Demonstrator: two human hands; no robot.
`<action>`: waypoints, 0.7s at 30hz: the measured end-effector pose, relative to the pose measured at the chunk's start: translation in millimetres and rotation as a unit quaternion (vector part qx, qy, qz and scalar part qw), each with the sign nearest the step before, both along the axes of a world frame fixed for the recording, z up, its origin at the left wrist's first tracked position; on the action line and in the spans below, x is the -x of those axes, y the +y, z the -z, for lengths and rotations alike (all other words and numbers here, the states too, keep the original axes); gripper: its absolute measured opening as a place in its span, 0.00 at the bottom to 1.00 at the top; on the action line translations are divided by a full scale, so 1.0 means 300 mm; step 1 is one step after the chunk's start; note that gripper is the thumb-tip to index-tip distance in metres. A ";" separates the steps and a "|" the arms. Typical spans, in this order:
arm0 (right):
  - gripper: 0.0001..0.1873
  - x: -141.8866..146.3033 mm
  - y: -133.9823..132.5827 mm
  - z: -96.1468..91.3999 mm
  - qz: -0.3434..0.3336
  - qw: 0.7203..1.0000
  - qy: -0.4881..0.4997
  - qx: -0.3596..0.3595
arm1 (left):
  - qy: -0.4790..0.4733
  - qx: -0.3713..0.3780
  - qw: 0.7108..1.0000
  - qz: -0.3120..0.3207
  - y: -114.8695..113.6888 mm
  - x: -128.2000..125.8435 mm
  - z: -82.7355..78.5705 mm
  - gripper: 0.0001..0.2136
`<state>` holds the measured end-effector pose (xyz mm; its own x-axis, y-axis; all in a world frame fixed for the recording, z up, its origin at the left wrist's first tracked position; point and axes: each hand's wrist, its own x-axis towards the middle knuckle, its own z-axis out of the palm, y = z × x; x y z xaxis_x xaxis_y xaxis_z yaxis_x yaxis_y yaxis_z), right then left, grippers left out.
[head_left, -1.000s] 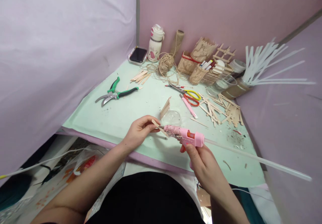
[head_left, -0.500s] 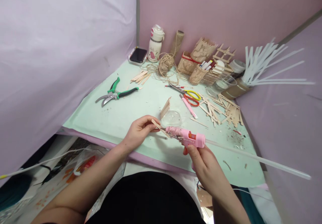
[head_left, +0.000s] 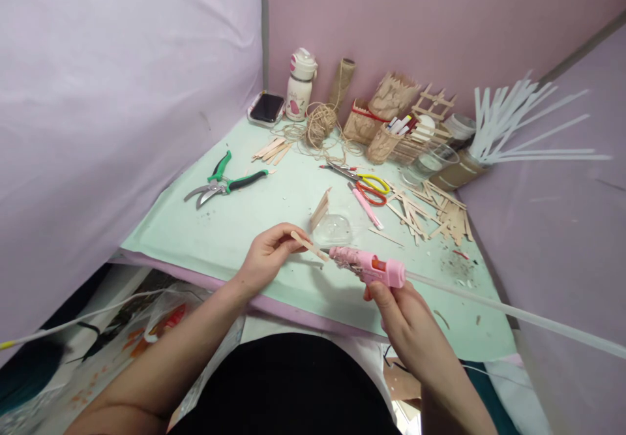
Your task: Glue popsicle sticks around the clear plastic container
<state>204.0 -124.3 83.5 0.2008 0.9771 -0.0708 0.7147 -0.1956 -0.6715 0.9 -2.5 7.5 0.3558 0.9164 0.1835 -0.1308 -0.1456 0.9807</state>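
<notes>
My left hand (head_left: 268, 257) pinches one end of a flat wooden craft stick (head_left: 309, 246) just above the mint-green table (head_left: 220, 233). My right hand (head_left: 401, 317) grips a pink hot glue gun (head_left: 368, 265) by its handle, with a long clear glue stick (head_left: 508, 313) trailing out the back to the right. The gun's nozzle touches the far end of the wooden stick. A small glued stack of sticks (head_left: 321, 209) stands just beyond, next to a clear plastic piece (head_left: 333, 230).
Green-handled pruning shears (head_left: 223, 182) lie at the left. Scissors (head_left: 364, 185), a pink pen (head_left: 366, 205) and a heap of wooden sticks (head_left: 430, 210) lie to the right. At the back stand a bottle (head_left: 300, 84), phone (head_left: 267, 107), twine ball (head_left: 317, 124), baskets and white strips.
The glue gun has slid to the right along the wooden stick, from near my left fingers to its far end. My left hand has kept still.
</notes>
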 end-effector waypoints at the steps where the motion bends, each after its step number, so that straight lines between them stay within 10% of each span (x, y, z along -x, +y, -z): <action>1: 0.27 -0.005 -0.004 0.002 0.007 1.000 0.008 0.016 | 0.011 -0.028 1.000 -0.002 0.003 0.003 0.002 0.04; 14: 0.32 -0.037 -0.008 -0.066 0.016 0.987 0.136 0.080 | -0.019 -0.296 0.949 0.111 0.037 0.060 -0.012 0.06; 21: 0.31 -0.038 0.011 -0.070 0.005 0.989 0.128 0.077 | 0.001 -0.324 0.938 0.123 0.038 0.059 -0.021 0.07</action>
<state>215.3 -121.0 104.3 0.1665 0.9491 -0.2674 0.5234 -0.3149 -0.7917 -16.7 8.8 13.7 0.5428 0.5021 0.6733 -0.2379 -0.6769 0.6965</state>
